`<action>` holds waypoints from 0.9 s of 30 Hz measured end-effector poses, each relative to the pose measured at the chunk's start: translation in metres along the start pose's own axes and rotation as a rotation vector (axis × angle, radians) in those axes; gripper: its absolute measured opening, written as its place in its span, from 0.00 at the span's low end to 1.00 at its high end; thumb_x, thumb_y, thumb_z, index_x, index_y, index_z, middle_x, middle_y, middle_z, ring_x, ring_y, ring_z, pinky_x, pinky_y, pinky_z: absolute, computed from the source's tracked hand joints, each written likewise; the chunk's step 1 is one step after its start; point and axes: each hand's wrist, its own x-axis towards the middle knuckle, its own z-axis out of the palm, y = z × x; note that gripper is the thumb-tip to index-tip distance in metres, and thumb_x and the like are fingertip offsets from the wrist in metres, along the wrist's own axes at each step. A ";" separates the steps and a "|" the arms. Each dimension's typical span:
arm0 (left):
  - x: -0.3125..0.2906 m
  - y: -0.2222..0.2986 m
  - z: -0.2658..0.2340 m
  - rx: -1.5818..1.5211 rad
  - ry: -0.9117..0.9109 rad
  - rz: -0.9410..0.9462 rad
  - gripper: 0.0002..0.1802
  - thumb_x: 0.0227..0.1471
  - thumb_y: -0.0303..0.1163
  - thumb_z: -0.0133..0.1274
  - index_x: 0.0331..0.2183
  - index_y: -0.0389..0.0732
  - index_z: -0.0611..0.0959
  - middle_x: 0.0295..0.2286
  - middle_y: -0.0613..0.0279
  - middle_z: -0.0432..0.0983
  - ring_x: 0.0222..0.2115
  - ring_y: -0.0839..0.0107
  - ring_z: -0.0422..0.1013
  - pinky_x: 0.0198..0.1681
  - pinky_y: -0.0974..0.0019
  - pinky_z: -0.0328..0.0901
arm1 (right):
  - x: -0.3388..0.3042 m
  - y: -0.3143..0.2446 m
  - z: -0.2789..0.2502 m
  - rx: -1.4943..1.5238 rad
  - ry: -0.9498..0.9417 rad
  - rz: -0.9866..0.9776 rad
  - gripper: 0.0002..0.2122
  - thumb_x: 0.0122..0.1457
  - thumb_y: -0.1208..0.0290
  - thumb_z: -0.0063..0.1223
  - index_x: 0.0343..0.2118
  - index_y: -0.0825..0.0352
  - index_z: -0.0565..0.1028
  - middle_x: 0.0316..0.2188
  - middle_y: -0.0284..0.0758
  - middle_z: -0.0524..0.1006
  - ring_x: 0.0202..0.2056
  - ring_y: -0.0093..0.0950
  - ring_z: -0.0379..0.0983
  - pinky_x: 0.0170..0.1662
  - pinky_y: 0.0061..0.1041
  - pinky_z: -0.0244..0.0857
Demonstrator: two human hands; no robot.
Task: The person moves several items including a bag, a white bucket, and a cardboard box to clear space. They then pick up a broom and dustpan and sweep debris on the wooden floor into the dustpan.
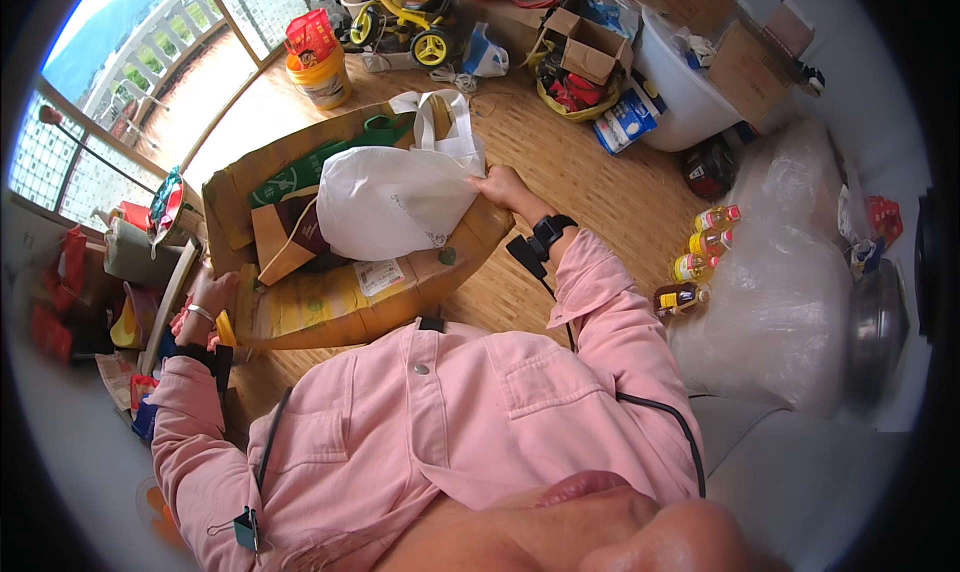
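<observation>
A large, worn yellow-brown cardboard box [310, 317], its top open, is in front of me between my two hands. Closed at its near left edge is my left hand [212, 294], with its fingers partly hidden. My right hand [503, 189] grips the right rim, and its fingertips touch a white cloth bag [395, 197]. This bag lies across the box's contents, its handles draped over the far right corner. Beneath and beside it are a green bag [290, 177] and a brown paper bag [285, 232] with a cord handle.
A yellow bucket [322, 82] and a yellow-wheeled toy trike [415, 27] stand at the back. To the right are several oil bottles [698, 266], a plastic-wrapped bundle [770, 302] and a white tub [680, 97]. Household clutter crowds the left wall near a glass door [165, 92].
</observation>
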 end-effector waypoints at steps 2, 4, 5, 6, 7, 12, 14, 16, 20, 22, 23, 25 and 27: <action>0.069 0.030 0.020 0.035 -0.028 0.029 0.15 0.40 0.34 0.53 0.28 0.31 0.79 0.22 0.64 0.74 0.23 0.76 0.68 0.26 0.72 0.63 | 0.052 0.019 -0.029 -0.041 -0.017 0.029 0.26 0.45 0.50 0.52 0.27 0.78 0.75 0.27 0.55 0.74 0.31 0.45 0.73 0.34 0.33 0.65; 0.146 0.060 0.047 -0.072 -0.077 -0.027 0.16 0.40 0.35 0.53 0.27 0.30 0.79 0.22 0.64 0.74 0.22 0.76 0.68 0.26 0.71 0.63 | 0.112 0.034 -0.059 -0.087 -0.005 0.026 0.27 0.45 0.50 0.52 0.27 0.78 0.75 0.27 0.55 0.74 0.33 0.45 0.73 0.35 0.33 0.65; 0.188 0.076 0.059 -0.121 -0.100 -0.042 0.16 0.39 0.35 0.53 0.27 0.30 0.79 0.21 0.64 0.74 0.22 0.76 0.68 0.26 0.71 0.63 | 0.143 0.041 -0.076 -0.096 0.004 0.051 0.27 0.45 0.49 0.52 0.27 0.79 0.75 0.27 0.55 0.74 0.33 0.46 0.73 0.36 0.33 0.65; 0.229 0.092 0.072 -0.012 -0.105 -0.021 0.16 0.39 0.35 0.53 0.27 0.30 0.79 0.21 0.63 0.74 0.22 0.75 0.68 0.26 0.71 0.63 | 0.172 0.048 -0.092 -0.104 0.014 0.076 0.27 0.45 0.49 0.52 0.27 0.79 0.75 0.27 0.56 0.73 0.34 0.46 0.72 0.36 0.33 0.65; 0.269 0.110 0.084 0.111 -0.098 0.030 0.16 0.39 0.35 0.53 0.27 0.30 0.79 0.21 0.63 0.74 0.22 0.75 0.68 0.26 0.71 0.63 | 0.202 0.054 -0.109 -0.113 0.024 0.101 0.27 0.46 0.49 0.52 0.27 0.79 0.75 0.26 0.56 0.73 0.34 0.46 0.72 0.36 0.33 0.65; 0.441 0.223 0.153 -0.008 -0.209 -0.010 0.18 0.41 0.36 0.52 0.30 0.28 0.78 0.23 0.61 0.74 0.24 0.74 0.69 0.28 0.70 0.64 | 0.331 0.084 -0.213 -0.140 0.165 0.194 0.27 0.46 0.50 0.52 0.26 0.79 0.75 0.25 0.57 0.72 0.33 0.47 0.72 0.35 0.35 0.65; 0.504 0.279 0.178 0.002 -0.270 -0.014 0.17 0.43 0.34 0.52 0.32 0.29 0.78 0.26 0.61 0.76 0.26 0.75 0.70 0.30 0.72 0.65 | 0.368 0.100 -0.261 -0.155 0.190 0.228 0.26 0.47 0.50 0.51 0.27 0.78 0.74 0.26 0.57 0.73 0.34 0.48 0.72 0.36 0.35 0.65; 0.561 0.327 0.208 0.043 -0.266 0.048 0.18 0.43 0.35 0.52 0.32 0.29 0.78 0.26 0.61 0.76 0.26 0.75 0.70 0.30 0.72 0.65 | 0.405 0.117 -0.310 -0.183 0.226 0.231 0.26 0.49 0.50 0.50 0.32 0.77 0.74 0.29 0.56 0.73 0.36 0.48 0.71 0.37 0.35 0.64; 0.674 0.398 0.273 0.215 -0.239 0.140 0.18 0.42 0.37 0.52 0.31 0.30 0.78 0.24 0.62 0.75 0.24 0.75 0.69 0.28 0.70 0.64 | 0.503 0.156 -0.383 -0.225 0.322 0.223 0.27 0.47 0.50 0.51 0.22 0.80 0.73 0.23 0.57 0.72 0.30 0.49 0.71 0.33 0.38 0.64; 0.724 0.433 0.305 0.144 -0.230 0.170 0.18 0.42 0.37 0.53 0.30 0.31 0.79 0.22 0.63 0.74 0.23 0.75 0.68 0.27 0.70 0.64 | 0.567 0.185 -0.424 -0.268 0.307 0.222 0.27 0.47 0.50 0.51 0.22 0.80 0.74 0.24 0.57 0.72 0.31 0.49 0.71 0.33 0.38 0.64; 0.746 0.451 0.324 0.128 -0.230 0.188 0.18 0.41 0.38 0.53 0.29 0.31 0.79 0.22 0.63 0.74 0.22 0.75 0.68 0.26 0.69 0.64 | 0.598 0.202 -0.448 -0.282 0.313 0.191 0.27 0.47 0.50 0.51 0.22 0.79 0.74 0.24 0.57 0.72 0.31 0.50 0.71 0.33 0.38 0.64; 0.782 0.489 0.363 0.050 -0.237 0.090 0.17 0.41 0.37 0.53 0.28 0.31 0.79 0.20 0.63 0.74 0.21 0.74 0.68 0.25 0.69 0.63 | 0.652 0.234 -0.495 -0.286 0.235 0.245 0.27 0.48 0.50 0.51 0.26 0.79 0.74 0.26 0.57 0.73 0.34 0.49 0.71 0.36 0.37 0.64; 0.817 0.529 0.394 0.107 -0.219 0.046 0.17 0.40 0.37 0.54 0.28 0.31 0.79 0.21 0.62 0.74 0.21 0.74 0.68 0.25 0.69 0.63 | 0.708 0.249 -0.542 -0.288 0.194 0.196 0.27 0.47 0.50 0.51 0.27 0.79 0.74 0.28 0.57 0.73 0.35 0.48 0.71 0.38 0.36 0.64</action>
